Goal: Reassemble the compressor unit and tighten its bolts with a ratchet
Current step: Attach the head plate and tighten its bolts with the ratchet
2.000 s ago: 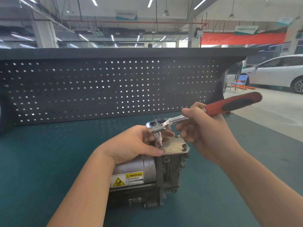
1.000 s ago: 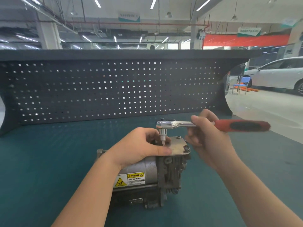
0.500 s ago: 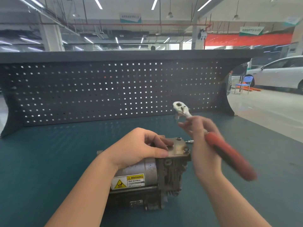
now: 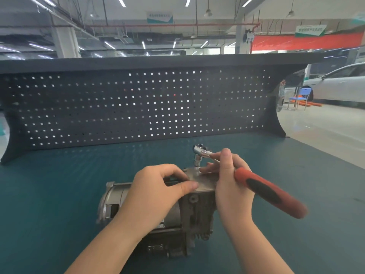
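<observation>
The compressor unit (image 4: 158, 210) lies on its side on the teal surface (image 4: 59, 194), near its front edge, with its metal top plate (image 4: 205, 180) facing up. The left hand (image 4: 156, 192) rests over the motor housing, its fingers curled down onto the body and the thumb pressed against the plate's near edge. The right hand (image 4: 231, 186) has its fingers clamped round the ratchet (image 4: 262, 190) near the neck, the red handle pointing back and to the right, while the ratchet head (image 4: 200, 150) and its socket stand over the plate's far corner. From here the likeliest fault is a socket that sits crooked on the bolt: a swing would then cam it off, round the bolt head, or jolt the unit sideways if the left hand's hold is light. Gripping so close to the head also gives little leverage. The bolt itself is hidden under the socket, so whether the socket is seated cannot be told; the other bolts are covered by the hands, and the warning label is largely masked by the left wrist.
</observation>
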